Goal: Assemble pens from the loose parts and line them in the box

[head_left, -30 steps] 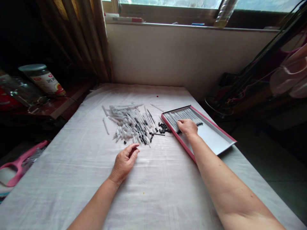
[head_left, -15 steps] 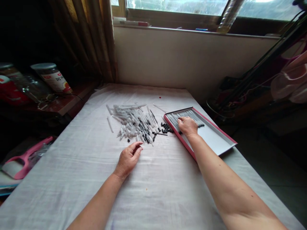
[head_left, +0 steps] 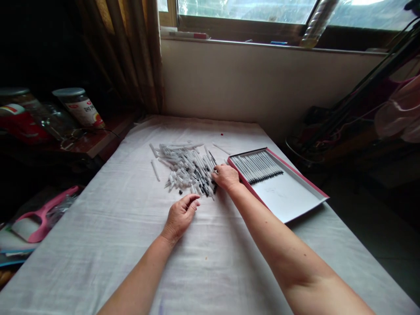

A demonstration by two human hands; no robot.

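Note:
My right hand (head_left: 226, 176) is over the right edge of a loose pile of clear pen barrels (head_left: 180, 153), its fingers bent and a little apart. It covers most of the small black pen parts beneath it. Black-tipped refills (head_left: 201, 176) and short clear caps (head_left: 180, 178) lie in the pile. In front of the pile my left hand (head_left: 180, 215) rests on the cloth, loosely curled, with a gap between thumb and forefinger and nothing seen in it. To the right, a shallow red-edged box (head_left: 278, 205) holds a neat row of clear pens (head_left: 257, 165) with black ends.
A white cloth (head_left: 131, 245) covers the table. One barrel (head_left: 155, 170) and a black piece (head_left: 180, 192) lie apart from the pile. Jars (head_left: 80, 107) and pink-handled scissors (head_left: 46, 214) are off to the left. A wall and window sill stand behind.
My right hand has left the row of pens in the box and moved left to the pile's edge. My left hand has stayed at the pile's front; the view has shifted slightly.

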